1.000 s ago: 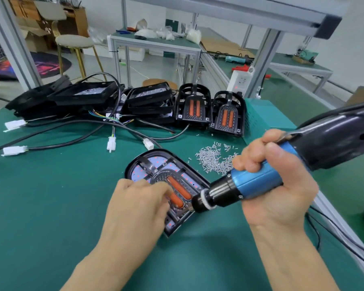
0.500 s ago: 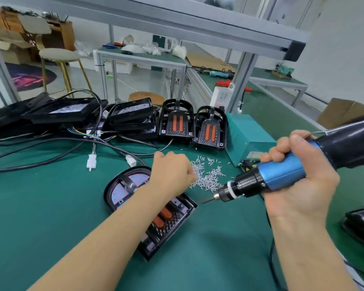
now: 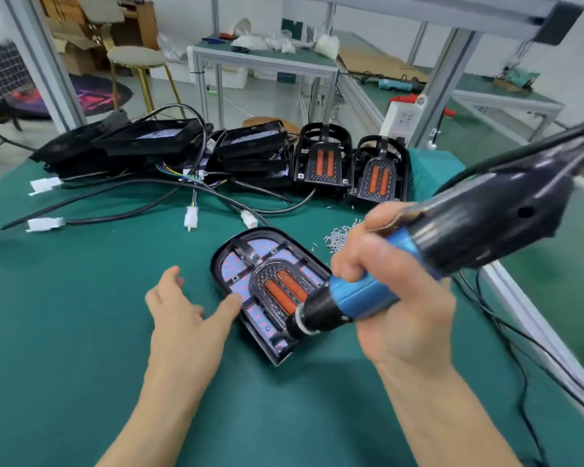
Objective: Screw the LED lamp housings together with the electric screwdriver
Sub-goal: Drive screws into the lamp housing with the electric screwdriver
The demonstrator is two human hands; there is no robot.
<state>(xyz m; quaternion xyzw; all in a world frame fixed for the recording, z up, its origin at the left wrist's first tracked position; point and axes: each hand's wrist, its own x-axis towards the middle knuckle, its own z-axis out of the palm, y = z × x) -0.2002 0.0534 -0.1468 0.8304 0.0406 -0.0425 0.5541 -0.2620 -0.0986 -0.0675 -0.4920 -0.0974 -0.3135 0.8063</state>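
One lamp housing (image 3: 267,291) is laid flat near the middle of the green table (image 3: 64,315), its rounded end turned toward the far edge. Two orange strips are seen in its raised centre, and red dots are scattered over the pale panel around them. One electric screwdriver (image 3: 368,294) is gripped by the right hand (image 3: 395,298), all fingers being wrapped round the blue barrel; the black nose is brought down over the near right corner of the housing, where the bit itself is hidden. The left hand (image 3: 186,315) is held open, fingers spread and nothing grasped, with the thumb laid against the left edge of the housing.

Two further arched housings (image 3: 321,163) are stood side by side toward the far edge, each with two orange strips. To their left, black rectangular lamp units (image 3: 155,139) are stacked in two piles; their number cannot be told. Five white connectors (image 3: 191,217) on black cables are counted across the far and left parts of the table. One loose heap of small silver screws (image 3: 338,235) is seen just beyond the right hand, lying directly on the mat and not in any container. One teal box (image 3: 429,166) is set at the far right corner.
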